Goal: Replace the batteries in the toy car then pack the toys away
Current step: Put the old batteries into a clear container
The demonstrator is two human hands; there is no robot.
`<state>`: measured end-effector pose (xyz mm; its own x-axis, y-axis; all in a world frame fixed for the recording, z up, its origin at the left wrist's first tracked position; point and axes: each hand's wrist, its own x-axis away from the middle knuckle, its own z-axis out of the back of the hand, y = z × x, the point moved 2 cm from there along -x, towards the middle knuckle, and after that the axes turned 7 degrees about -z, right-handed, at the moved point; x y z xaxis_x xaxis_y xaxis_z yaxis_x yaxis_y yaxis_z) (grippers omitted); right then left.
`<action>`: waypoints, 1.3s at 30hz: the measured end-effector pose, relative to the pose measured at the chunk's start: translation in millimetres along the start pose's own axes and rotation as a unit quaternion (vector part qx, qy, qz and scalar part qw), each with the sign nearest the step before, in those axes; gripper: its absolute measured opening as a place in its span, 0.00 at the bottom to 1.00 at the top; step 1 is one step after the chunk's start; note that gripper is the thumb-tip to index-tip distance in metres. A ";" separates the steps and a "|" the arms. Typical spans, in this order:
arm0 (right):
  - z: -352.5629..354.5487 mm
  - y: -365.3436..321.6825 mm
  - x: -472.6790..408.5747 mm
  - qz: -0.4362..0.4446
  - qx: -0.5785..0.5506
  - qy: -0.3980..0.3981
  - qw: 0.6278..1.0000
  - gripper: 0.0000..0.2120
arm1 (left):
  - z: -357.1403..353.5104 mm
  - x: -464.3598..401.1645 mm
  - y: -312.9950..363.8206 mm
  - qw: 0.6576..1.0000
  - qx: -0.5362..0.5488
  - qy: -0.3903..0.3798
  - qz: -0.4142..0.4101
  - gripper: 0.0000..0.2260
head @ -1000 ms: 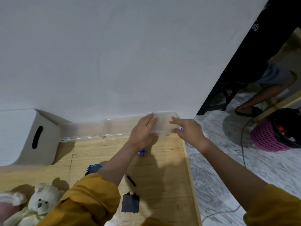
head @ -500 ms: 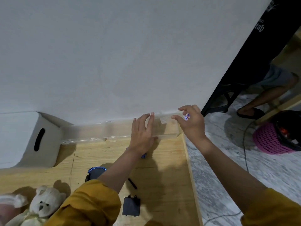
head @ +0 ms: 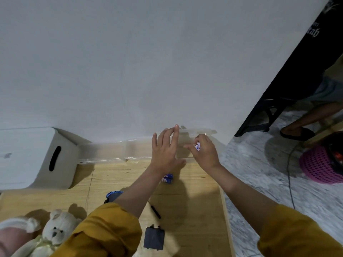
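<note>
My left hand [head: 164, 151] is flat and spread, fingers straight, resting on the clear plastic box [head: 130, 151] that runs along the foot of the white wall [head: 148, 62]. Fingertips reach its raised lid [head: 196, 131] at the wall end. The box's long axis runs left to right along the wall.

My right hand [head: 205, 153] is just right of the left one, over the same end of the box, fingers curled and pinching a small battery [head: 197, 146] with a white and blue label. It stands roughly upright in my grip; which end is up I cannot tell.

On the wooden board [head: 194, 201], just on my side of the box, two blue batteries [head: 167, 178] lie side by side below my left wrist, touching, their long axes roughly parallel to the box. Nearer me than those, a thin black screwdriver [head: 155, 211] lies slanted, one end toward the box and the other toward me. Nearer still, the dark battery cover [head: 154, 238] lies flat. The blue toy car [head: 113, 195] peeks out from under my left forearm, mostly hidden, so I cannot tell which way it points.

Left of the box stands a white bin [head: 33, 158] with a slot handle. A white teddy bear [head: 53, 230] lies well toward me from the bin.
</note>
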<state>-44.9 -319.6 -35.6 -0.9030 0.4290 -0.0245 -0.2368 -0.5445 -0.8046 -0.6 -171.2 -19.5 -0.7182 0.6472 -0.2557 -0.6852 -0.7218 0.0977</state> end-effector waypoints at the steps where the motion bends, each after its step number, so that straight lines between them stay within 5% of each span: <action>1: -3.2 0.9 -1.7 0.013 0.010 -0.006 1.000 0.15 | -0.5 0.3 -0.2 1.000 -0.002 0.001 0.000 0.59; 17: -1.5 5.7 0.9 0.019 0.017 -0.022 0.999 0.21 | -3.6 0.2 -0.8 1.000 0.000 0.015 -0.012 0.57; 30: 37.5 1.0 26.8 0.142 0.063 0.209 0.966 0.13 | -10.9 7.2 3.3 0.999 0.010 0.031 -0.024 0.53; 39: 26.1 4.3 20.8 0.175 0.184 -0.055 0.966 0.17 | -19.8 12.5 9.6 0.997 0.052 0.026 -0.059 0.32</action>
<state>-74.0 -331.8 -24.1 -0.9786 0.1044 -0.1775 -0.0034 -0.8700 -0.4930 -13.8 -174.9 -40.8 -0.6264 0.7103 -0.3211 -0.7753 -0.6104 0.1621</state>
